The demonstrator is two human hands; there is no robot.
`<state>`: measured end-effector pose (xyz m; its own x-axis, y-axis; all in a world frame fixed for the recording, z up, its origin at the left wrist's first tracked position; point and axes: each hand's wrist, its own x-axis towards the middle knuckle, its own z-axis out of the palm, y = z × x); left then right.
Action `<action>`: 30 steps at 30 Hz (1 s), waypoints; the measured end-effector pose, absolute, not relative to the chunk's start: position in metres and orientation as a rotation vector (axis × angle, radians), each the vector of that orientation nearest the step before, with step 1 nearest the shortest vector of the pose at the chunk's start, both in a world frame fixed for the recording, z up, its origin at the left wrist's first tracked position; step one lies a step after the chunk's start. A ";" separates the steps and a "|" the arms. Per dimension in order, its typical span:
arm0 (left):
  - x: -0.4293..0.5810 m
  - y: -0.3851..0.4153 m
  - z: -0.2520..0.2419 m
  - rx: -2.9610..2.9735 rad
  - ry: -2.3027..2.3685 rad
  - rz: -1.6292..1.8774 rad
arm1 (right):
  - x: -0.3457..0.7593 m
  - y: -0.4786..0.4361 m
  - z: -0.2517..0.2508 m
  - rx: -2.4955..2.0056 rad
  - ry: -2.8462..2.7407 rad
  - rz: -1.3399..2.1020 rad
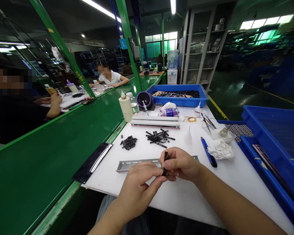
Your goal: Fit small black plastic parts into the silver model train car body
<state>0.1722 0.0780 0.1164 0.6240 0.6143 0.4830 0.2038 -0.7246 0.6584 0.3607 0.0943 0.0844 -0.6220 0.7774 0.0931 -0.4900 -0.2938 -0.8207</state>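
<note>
- The left hand (140, 186) is nearest, thumb and fingers pinched together on the lower end of a small, narrow black strip (166, 157).
- The right hand (185, 163) has its fingers clamped on the same strip higher up; the strip stands roughly upright between the two hands, raised above the white table (107, 184).
- Just behind the hands lies a long, grey metal channel with slots in its wall (127, 165), its middle hidden by them.
- To the left, a glossy black flat panel (94, 162) lies along the table's edge.
- To the right, a blue-handled utility knife (209, 152) lies beside a crumpled white tissue (220, 149).
- Farther in, a heap of short black rectangular pieces (129, 143) lies left of a looser heap of longer black strips (160, 138); right of both stands a small translucent nozzle bottle (187, 137).
- Beyond the heaps, two long white bars (155, 124) lie side by side, with a cream squeeze bottle (125, 108) at their left and a yellow tape ring (191, 119) at their right.
- At the table's far end, a blue plastic tray (180, 102) holds many dark pieces.
- Farther off, past the green partition (95, 111), sits a person in a white shirt (112, 78).
</note>
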 end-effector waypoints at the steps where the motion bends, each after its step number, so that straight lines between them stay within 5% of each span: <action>1: 0.173 0.078 0.116 2.331 0.606 0.999 | 0.361 0.094 0.084 -0.381 -1.079 2.049; 10: 0.178 0.075 0.121 2.548 0.578 1.202 | 0.360 0.092 0.089 -0.412 -1.088 2.116; 14: 0.181 0.079 0.119 2.025 1.022 0.985 | 0.350 0.083 0.093 -0.840 -1.227 1.340; 18: 0.179 0.083 0.114 1.506 0.985 0.819 | 0.342 0.071 0.092 -0.998 -1.466 0.564; 20: 0.176 0.082 0.115 1.469 0.917 0.827 | 0.342 0.071 0.092 -0.984 -1.442 0.663; 26: 0.165 0.078 0.129 1.809 0.750 0.819 | 0.345 0.083 0.092 -0.594 -1.079 1.812; 30: 0.168 0.080 0.128 1.678 0.675 0.824 | 0.346 0.083 0.093 -0.463 -1.025 1.921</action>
